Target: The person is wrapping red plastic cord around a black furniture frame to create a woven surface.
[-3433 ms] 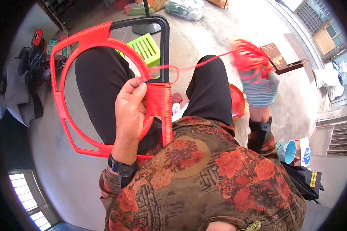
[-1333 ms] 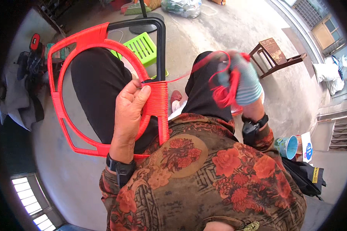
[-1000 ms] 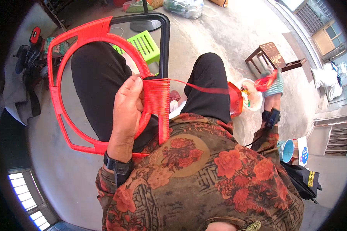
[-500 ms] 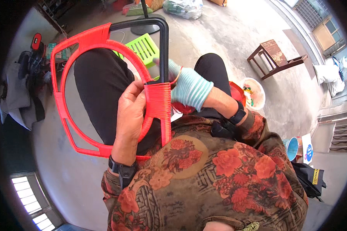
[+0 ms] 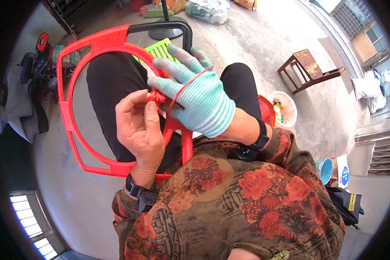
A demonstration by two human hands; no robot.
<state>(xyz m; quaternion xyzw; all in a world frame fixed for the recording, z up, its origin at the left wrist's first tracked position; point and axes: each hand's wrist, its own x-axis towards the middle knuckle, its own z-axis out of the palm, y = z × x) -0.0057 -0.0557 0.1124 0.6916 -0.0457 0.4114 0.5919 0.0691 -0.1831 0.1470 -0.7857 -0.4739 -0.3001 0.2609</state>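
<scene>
A frame with a round ring inside it, mostly wrapped in red cord, rests across my lap. A bare black stretch of it shows at the upper right. My bare left hand is closed, thumb and fingers pinching a small bundle of red cord above the ring's right side. My right hand, in a pale blue striped glove, lies over the frame's right side with fingers stretched and spread. Its fingers touch the bundle; its thumb is mostly hidden. A strand of red cord crosses the back of the glove.
Beyond the frame lies a green slotted plastic piece. A white bucket and a red container stand right of my knee. Farther off are a wooden stool, a black stand base and a clear plastic bag.
My right hand has come from behind the frame to above its right side, its fingers spreading. My left hand has left the wrapped side and now pinches the cord bundle.
</scene>
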